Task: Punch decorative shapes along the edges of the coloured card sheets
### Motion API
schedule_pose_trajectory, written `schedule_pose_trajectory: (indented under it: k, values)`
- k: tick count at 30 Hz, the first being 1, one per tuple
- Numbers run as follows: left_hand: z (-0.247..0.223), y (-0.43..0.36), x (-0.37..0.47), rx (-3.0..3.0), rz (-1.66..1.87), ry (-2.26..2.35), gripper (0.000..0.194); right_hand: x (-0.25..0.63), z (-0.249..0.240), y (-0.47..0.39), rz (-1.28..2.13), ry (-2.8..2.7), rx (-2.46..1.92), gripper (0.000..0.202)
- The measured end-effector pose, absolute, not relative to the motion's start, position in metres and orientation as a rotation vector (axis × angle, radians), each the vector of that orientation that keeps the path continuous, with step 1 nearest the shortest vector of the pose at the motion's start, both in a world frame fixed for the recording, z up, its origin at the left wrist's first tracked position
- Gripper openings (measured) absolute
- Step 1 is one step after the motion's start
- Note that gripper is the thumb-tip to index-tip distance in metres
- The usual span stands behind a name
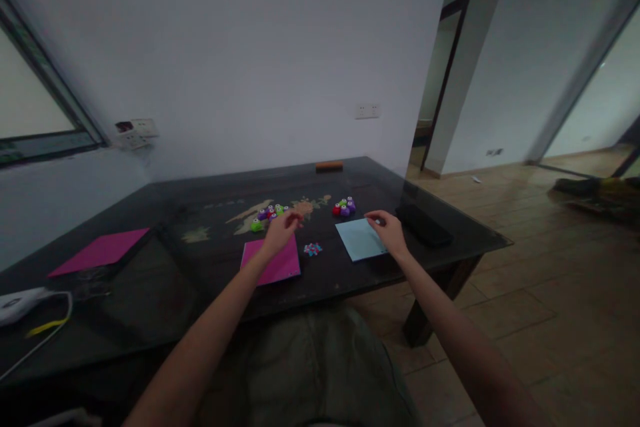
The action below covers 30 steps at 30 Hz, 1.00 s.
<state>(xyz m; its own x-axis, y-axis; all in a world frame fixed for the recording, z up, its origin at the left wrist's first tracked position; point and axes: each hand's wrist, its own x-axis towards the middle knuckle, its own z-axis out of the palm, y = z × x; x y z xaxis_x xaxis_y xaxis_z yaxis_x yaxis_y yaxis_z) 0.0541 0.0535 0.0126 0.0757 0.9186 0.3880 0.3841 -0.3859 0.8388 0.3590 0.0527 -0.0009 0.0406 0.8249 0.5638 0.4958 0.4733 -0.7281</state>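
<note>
My left hand [284, 229] is over the far edge of a pink sheet [280, 259], beside a group of small green, purple and red pieces with white eye-like dots [263, 215]. Its fingers are curled together; whatever they hold, if anything, is too small to name. Above the right part of a pale blue sheet [357, 240] is my right hand [385, 225], thumb and fingertips pinched together, their contents unclear. A second group of similar pieces [344, 207] lies behind the blue sheet. Between the sheets sits a small pile of pink, white and teal bits [313, 249].
On the dark table [200, 280], a black case [425, 224] lies at the right and a brown bar [329, 165] at the back. Another pink sheet [103, 250] and a white device [23, 303] with a cable are at the left.
</note>
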Motion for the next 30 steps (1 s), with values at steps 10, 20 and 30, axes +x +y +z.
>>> schedule_pose_trajectory:
  k: [10, 20, 30]
  values:
    - [-0.017, 0.030, -0.066, 2.143, 1.057, 1.799, 0.020, 0.194, 0.000, 0.083, 0.649, -2.331, -0.895, 0.025]
    - [-0.024, 0.027, -0.066, 2.285, 0.731, 1.777, 0.048, 0.177, -0.025, 0.100, 0.299, -2.557, -0.934, 0.068]
    - [-0.031, 0.031, -0.071, 2.393, 0.696, 1.736, 0.055, 0.172, -0.031, 0.107, 0.363, -2.528, -0.906, 0.061]
